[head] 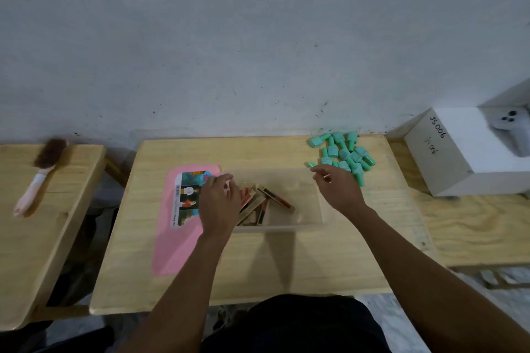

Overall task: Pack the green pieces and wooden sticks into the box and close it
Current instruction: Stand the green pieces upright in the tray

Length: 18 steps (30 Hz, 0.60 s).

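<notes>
A clear plastic box [308, 222] stands in the middle of the wooden table. Several wooden sticks [265, 200] with red and dark faces lie jumbled in its left half. My left hand [219, 203] rests over the box's left end, fingers spread above the sticks; I cannot see anything gripped in it. The pink lid [175, 249], with a printed label, lies flat to the left of the box. A heap of green pieces [345, 155] sits at the table's far right. My right hand [338, 188] hovers at the near edge of that heap, fingers bent; one green piece [311, 164] lies beside its fingertips.
A brush [37, 178] with a pale handle lies on a second wooden table to the left. A white box [447, 157] marked JS 006 stands at the right with a white controller [513, 129] on it. A grey wall runs behind the tables.
</notes>
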### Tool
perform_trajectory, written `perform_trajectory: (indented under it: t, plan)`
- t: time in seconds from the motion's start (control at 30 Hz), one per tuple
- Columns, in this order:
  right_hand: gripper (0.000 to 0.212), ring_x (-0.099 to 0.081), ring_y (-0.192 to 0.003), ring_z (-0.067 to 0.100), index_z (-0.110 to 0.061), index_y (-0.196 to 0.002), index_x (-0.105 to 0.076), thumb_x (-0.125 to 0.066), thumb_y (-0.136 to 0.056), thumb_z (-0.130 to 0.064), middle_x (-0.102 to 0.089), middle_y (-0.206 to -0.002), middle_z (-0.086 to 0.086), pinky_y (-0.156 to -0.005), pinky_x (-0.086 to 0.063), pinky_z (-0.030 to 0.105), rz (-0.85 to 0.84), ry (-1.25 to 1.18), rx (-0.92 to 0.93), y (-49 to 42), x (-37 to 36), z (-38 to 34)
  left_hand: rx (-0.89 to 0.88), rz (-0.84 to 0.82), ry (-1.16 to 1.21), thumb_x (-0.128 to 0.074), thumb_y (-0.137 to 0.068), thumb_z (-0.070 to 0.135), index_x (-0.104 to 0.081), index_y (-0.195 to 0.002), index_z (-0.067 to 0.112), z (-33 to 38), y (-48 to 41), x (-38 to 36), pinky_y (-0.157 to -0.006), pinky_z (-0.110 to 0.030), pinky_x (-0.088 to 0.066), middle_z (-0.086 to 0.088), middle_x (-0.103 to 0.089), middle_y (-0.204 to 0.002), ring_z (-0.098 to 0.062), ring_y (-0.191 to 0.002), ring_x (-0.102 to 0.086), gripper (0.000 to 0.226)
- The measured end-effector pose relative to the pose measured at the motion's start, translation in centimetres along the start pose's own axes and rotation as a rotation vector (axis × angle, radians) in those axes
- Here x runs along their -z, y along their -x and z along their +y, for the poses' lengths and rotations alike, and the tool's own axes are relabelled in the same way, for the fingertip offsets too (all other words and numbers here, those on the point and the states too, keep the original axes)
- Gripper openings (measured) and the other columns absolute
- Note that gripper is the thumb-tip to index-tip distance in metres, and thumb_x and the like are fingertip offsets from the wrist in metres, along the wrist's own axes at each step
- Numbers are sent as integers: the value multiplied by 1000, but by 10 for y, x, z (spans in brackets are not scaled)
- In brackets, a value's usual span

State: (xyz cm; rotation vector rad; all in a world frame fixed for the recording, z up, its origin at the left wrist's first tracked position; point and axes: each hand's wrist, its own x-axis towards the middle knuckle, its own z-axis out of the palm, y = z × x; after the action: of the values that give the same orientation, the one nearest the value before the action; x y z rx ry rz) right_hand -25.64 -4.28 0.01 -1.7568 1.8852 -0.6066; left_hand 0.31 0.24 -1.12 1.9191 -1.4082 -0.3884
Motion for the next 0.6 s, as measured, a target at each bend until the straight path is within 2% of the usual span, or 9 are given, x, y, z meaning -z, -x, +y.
perform_trajectory:
  t: [0.1,0.2,0.3,0.4,0.47,0.53,0.6]
  plan:
    - [23,-60,-81,8,-28,-112,-69,-56,-93,-26,-71,-104,-5,-72,-50,28,125,23,-105,7,13,13,-52,-161,135,-54,-92,18,-68,-105,14,25,-3,-11,-80,-29,-51,-2,-68,-102,-16,-91,-62,19]
    - [24,-63,-85,15,-27,-112,-69,-55,-92,-26,-72,-105,-2,-72,-49,29,187,-16,-214,14,22,27,-155,-271,101,-56,-90,19,-69,-104,17,40,-2,-31,-82,-33,-52,-2,-69,-100,-19,-92,-62,19]
    - [23,-62,-83,14,-29,-111,-69,-57,-92,-26,-71,-104,-2,-72,-50,31,159,-35,-270,18,23,37,-385,-529,-215,-53,-90,30,-62,-118,21,47,3,-55,-90,-40,-46,-3,-62,-113,-25,-107,-54,31]
    - [24,-59,-81,12,-28,-113,-68,-56,-92,-25,-70,-103,-2,-71,-47,29,130,-53,-285,18,23,40,-536,-758,-591,-36,-95,36,-55,-127,23,49,9,-74,-104,-49,-31,-4,-52,-131,-27,-122,-42,39]
    - [26,-60,-83,12,-25,-116,-67,-56,-92,-25,-69,-104,-3,-76,-48,30,75,-95,-311,16,23,44,-577,-817,-736,-28,-97,37,-61,-116,21,51,9,-81,-103,-54,-29,-6,-55,-124,-29,-116,-45,41]
    - [27,-63,-88,14,-23,-117,-66,-57,-92,-29,-68,-106,-1,-82,-51,34,-28,-154,-313,15,20,48,-590,-811,-794,-26,-98,39,-66,-108,17,52,7,-84,-103,-53,-27,-8,-57,-115,-29,-110,-48,46]
    - [27,-66,-87,15,-19,-115,-67,-58,-93,-32,-68,-108,3,-80,-53,30,-123,-267,-307,14,17,51,-592,-798,-811,-28,-98,39,-68,-106,14,54,2,-86,-104,-49,-26,-8,-59,-113,-28,-108,-50,48]
